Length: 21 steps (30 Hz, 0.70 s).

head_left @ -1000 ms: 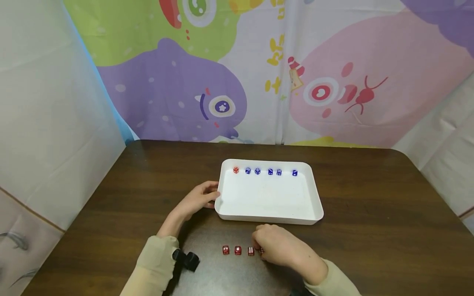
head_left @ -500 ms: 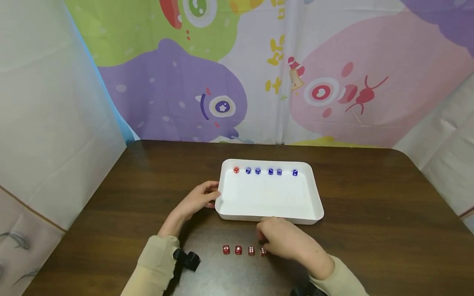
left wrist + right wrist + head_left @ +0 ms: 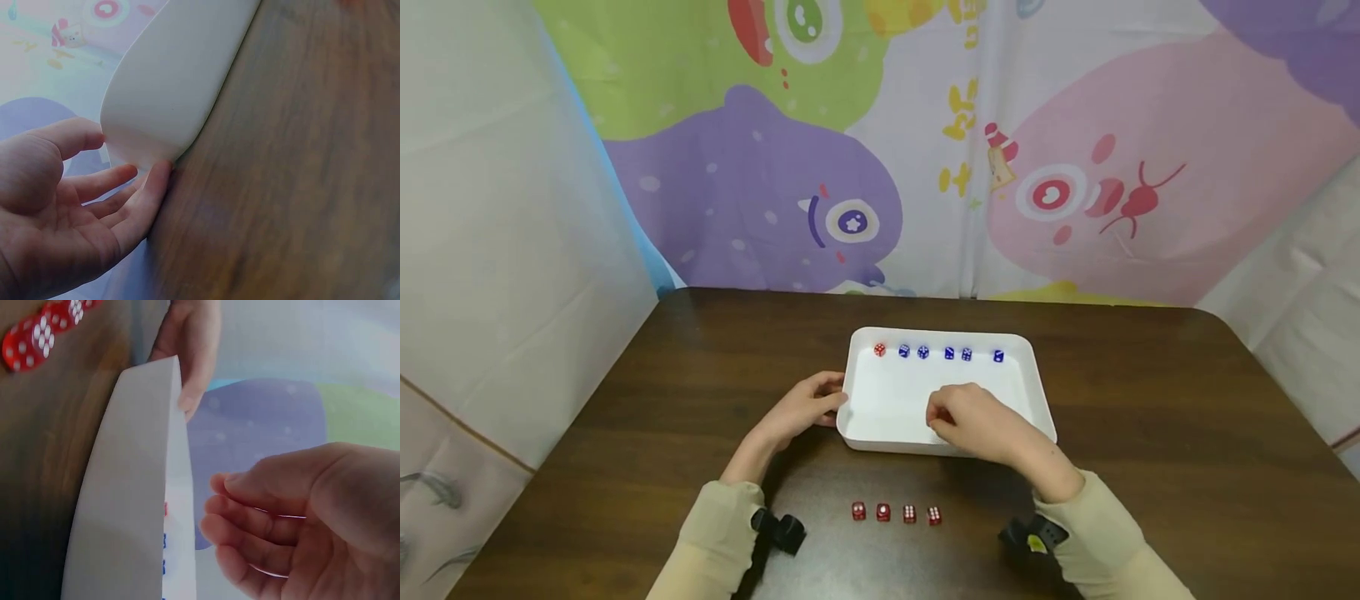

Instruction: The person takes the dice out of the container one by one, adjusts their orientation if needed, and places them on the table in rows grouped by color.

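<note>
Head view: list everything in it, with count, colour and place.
Table: 1, brown, centre
Tray: 1, white, on table
Blue dice: 5, blue, tray's far side
Lone red die: 1, red, tray's far left
Near red dice: 4, red, table before tray
Backdrop: 1, multicoloured, behind table
Side panels: count unclear, pale, left and right
Wrist devices: 2, black, one per arm
Sleeves: 2, beige, lower edge
Left hand: 1, bare, touching tray's left end
Right hand: 1, bare, above tray

We wear long, pale beige sleeves: the left sleeve (image 3: 718,517) bunches into soft folds near the wrist, the right sleeve (image 3: 1101,525) too. A chunky black left wrist device (image 3: 784,531) and a black right wrist device (image 3: 1018,534), marked yellow-green, sit at our cuffs.
</note>
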### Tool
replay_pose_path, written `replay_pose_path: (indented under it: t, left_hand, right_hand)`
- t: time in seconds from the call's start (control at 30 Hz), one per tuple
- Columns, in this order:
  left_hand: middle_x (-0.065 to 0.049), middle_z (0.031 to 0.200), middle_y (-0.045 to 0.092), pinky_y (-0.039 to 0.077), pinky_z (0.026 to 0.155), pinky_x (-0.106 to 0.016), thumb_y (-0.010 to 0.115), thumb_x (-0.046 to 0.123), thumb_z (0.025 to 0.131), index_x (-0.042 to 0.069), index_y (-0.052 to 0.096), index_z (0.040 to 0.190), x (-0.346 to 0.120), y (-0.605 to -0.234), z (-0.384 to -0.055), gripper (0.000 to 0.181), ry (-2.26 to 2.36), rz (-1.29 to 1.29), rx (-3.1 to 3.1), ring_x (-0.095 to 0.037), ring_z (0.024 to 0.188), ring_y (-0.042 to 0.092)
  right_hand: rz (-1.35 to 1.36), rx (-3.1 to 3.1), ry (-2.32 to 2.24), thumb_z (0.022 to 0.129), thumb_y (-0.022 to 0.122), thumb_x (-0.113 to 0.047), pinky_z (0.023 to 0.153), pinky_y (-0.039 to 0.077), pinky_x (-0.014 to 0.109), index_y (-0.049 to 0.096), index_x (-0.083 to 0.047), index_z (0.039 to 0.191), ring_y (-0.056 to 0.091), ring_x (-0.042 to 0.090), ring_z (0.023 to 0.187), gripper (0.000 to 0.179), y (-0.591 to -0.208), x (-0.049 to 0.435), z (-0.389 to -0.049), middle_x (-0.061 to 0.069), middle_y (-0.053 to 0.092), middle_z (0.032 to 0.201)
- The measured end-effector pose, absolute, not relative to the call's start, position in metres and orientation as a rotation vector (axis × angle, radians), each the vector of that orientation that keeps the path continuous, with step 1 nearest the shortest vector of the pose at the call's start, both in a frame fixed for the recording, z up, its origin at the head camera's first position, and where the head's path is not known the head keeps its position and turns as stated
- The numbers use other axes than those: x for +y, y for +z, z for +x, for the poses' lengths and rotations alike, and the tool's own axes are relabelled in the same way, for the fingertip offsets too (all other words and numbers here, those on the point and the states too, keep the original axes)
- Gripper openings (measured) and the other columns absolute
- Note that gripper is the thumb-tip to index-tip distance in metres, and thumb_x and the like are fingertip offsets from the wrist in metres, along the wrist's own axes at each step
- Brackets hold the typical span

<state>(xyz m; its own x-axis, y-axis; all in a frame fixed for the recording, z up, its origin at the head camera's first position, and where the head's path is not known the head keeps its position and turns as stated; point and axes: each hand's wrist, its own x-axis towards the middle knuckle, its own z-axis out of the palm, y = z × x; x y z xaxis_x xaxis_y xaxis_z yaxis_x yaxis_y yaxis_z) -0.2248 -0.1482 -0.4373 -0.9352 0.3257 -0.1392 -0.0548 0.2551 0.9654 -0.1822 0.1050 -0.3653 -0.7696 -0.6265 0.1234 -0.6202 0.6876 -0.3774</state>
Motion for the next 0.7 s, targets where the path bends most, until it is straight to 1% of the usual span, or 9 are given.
replay_pose_path:
  t: [0.17, 0.3, 0.53, 0.7]
  left_hand:
    - [-0.019, 0.109, 0.045, 0.049, 0.069, -0.033, 0.051, 0.012, 0.085, -0.001, 0.037, 0.124, -0.148, -0.436, -0.223, 0.043, 1.743, 0.253, 2.207, -0.022, 0.089, 0.051]
    - [-0.019, 0.11, 0.045, 0.049, 0.069, -0.033, 0.051, 0.012, 0.085, -0.001, 0.037, 0.124, -0.148, -0.437, -0.222, 0.044, 1.75, 0.247, 2.206, -0.022, 0.089, 0.051]
    - [-0.02, 0.11, 0.046, 0.049, 0.069, -0.033, 0.052, 0.013, 0.084, -0.001, 0.036, 0.124, -0.148, -0.439, -0.223, 0.045, 1.759, 0.256, 2.186, -0.023, 0.09, 0.051]
    - [-0.021, 0.111, 0.045, 0.049, 0.069, -0.033, 0.051, 0.011, 0.085, -0.003, 0.035, 0.124, -0.146, -0.431, -0.221, 0.045, 1.761, 0.252, 2.175, -0.022, 0.089, 0.051]
  right_hand:
    - [-1.032, 2.897, -0.595, 0.077, 0.052, -0.005, 0.056, 0.04, 0.02, 0.06, -0.01, 0.074, 0.044, 0.007, 0.06, 0.01, -0.364, 0.102, -0.196, -0.007, 0.053, 0.067]
    - [-1.03, 2.923, -0.564, 0.077, 0.051, -0.005, 0.06, 0.042, 0.023, 0.062, -0.009, 0.077, 0.047, 0.008, 0.064, 0.012, -0.364, 0.098, -0.205, -0.004, 0.056, 0.071]
    - [-1.057, 2.947, -0.532, 0.078, 0.051, -0.004, 0.065, 0.044, 0.026, 0.063, -0.007, 0.082, 0.052, 0.01, 0.072, 0.013, -0.364, 0.089, -0.22, -0.001, 0.059, 0.077]
    - [-1.052, 2.972, -0.526, 0.078, 0.052, -0.004, 0.066, 0.045, 0.025, 0.063, -0.006, 0.085, 0.053, 0.011, 0.072, 0.014, -0.365, 0.084, -0.228, 0.0, 0.058, 0.079]
